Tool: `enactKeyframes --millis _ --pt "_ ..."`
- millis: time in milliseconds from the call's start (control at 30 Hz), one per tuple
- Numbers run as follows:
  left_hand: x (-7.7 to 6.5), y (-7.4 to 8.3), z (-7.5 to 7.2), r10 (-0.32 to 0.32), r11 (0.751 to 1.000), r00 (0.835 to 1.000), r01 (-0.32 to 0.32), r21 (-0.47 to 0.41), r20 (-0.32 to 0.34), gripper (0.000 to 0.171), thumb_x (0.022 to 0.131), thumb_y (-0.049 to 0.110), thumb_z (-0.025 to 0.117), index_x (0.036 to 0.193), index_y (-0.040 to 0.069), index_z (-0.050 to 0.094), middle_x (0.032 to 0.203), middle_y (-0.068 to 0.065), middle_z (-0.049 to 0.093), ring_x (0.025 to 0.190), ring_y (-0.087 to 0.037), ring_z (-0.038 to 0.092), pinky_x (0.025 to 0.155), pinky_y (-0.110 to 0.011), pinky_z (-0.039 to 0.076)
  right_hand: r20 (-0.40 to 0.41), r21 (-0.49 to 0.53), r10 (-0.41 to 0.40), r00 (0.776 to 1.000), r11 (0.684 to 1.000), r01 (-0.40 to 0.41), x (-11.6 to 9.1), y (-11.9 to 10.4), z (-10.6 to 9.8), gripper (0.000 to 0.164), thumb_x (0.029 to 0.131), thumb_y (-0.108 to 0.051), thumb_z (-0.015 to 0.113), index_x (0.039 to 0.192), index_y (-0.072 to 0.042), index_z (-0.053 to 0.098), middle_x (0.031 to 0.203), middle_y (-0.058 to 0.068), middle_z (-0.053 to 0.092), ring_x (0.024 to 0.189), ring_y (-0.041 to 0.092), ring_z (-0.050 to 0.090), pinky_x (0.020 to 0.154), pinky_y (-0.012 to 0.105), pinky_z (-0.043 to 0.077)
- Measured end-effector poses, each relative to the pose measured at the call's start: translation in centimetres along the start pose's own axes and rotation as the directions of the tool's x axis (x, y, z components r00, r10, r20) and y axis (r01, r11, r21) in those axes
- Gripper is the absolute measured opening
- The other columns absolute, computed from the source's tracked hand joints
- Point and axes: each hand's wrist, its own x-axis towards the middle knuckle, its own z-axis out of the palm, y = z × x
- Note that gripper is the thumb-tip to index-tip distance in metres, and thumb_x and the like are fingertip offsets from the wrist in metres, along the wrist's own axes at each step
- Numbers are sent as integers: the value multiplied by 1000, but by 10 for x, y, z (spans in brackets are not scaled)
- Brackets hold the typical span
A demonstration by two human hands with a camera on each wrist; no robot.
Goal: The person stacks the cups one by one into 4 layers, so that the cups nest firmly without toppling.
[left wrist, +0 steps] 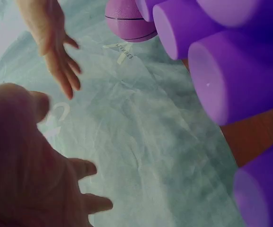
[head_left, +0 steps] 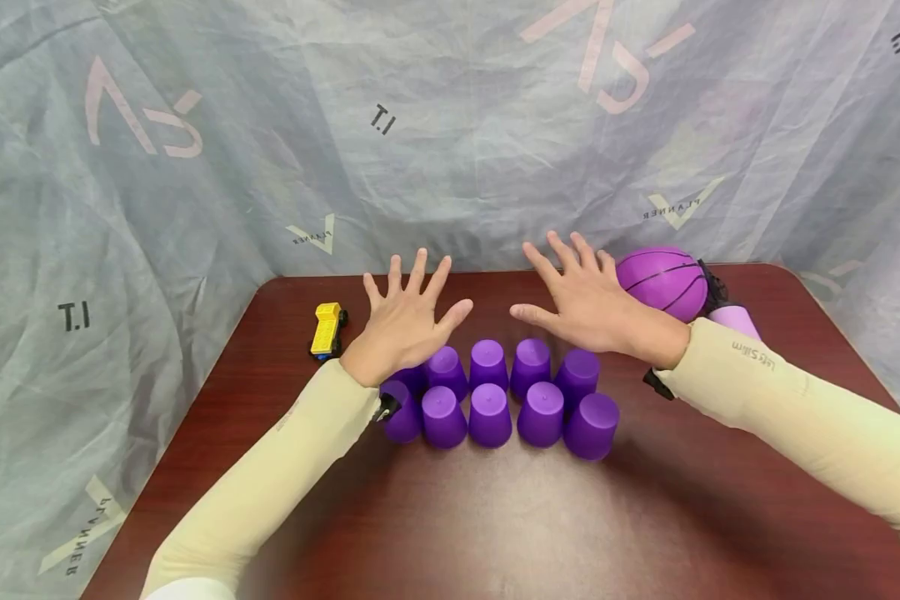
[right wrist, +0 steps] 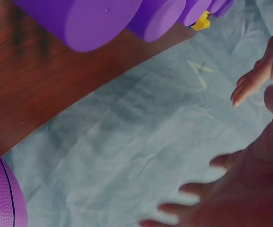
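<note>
Both hands are raised over the table with fingers spread, and neither holds anything. My left hand [head_left: 405, 321] hovers above the left end of two rows of upside-down purple cups [head_left: 490, 415], covering part of the back row's end. Above and behind the right end of the rows is my right hand [head_left: 585, 300], beside a purple ball [head_left: 662, 283] with black lines. In the left wrist view, cups [left wrist: 209, 85] lie to the right of the spread fingers. The right wrist view shows cups [right wrist: 103, 21] at the top, apart from the hand.
A yellow toy truck [head_left: 326, 330] stands at the table's left side. Near the ball, a lilac object [head_left: 735, 321] is partly hidden by the right sleeve. Grey printed cloth [head_left: 450, 150] hangs behind the brown table [head_left: 495, 517].
</note>
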Motion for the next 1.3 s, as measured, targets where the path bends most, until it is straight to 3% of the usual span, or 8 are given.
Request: enactKeyframes --millis 100,200,333,500,767,1133,1300 --pt "-5 -3 2 78 997 997 -78 17 -24 62 96 59 29 148 25 30 150 -9 26 135 -40 21 102 -67 3 44 38 -119 992 992 117 0 -3 8 81 90 -62 46 151 -14 21 152 22 14 135 46 15 97 67 23" --pt "-10 -6 5 180 983 984 -179 44 -10 40 97 44 47 131 23 48 127 -6 46 115 -32 42 96 -60 20 101 107 -274 956 959 264 0 -6 18 69 91 -50 56 145 -13 36 148 20 27 129 41 30 94 64 31" --pt "-16 -7 9 258 962 962 -264 71 86 27 91 39 61 111 20 57 101 0 51 95 -24 47 82 -49 30 121 163 -419 900 903 399 3 -13 31 46 89 -36 65 127 -11 56 136 14 44 120 31 43 95 51 38" --pt "-17 -9 16 271 953 948 -288 90 166 26 85 39 70 100 20 61 91 3 53 89 -22 48 74 -43 31 118 177 -480 869 872 457 11 -20 42 29 85 -22 72 110 -10 63 121 6 53 101 20 51 87 36 44" --pt "-14 -11 24 297 949 939 -310 57 173 28 81 32 75 96 17 58 91 2 57 87 -22 50 72 -41 34 106 146 -474 874 877 458 17 -24 51 28 80 -16 77 102 -13 61 97 -1 53 83 14 49 73 32 45" --pt "-11 -12 21 322 939 934 -336 70 155 27 81 30 76 95 17 58 86 4 54 83 -19 50 69 -37 37 76 111 -448 891 892 439 20 -26 51 26 79 -16 78 99 -14 61 95 -2 57 85 14 52 74 34 47" --pt "-6 -14 8 328 937 937 -339 87 119 27 81 32 74 94 16 57 84 4 52 80 -18 49 66 -35 38 11 139 -439 899 891 433 20 -24 33 25 80 -15 77 100 -14 62 91 -1 56 83 14 52 74 33 46"
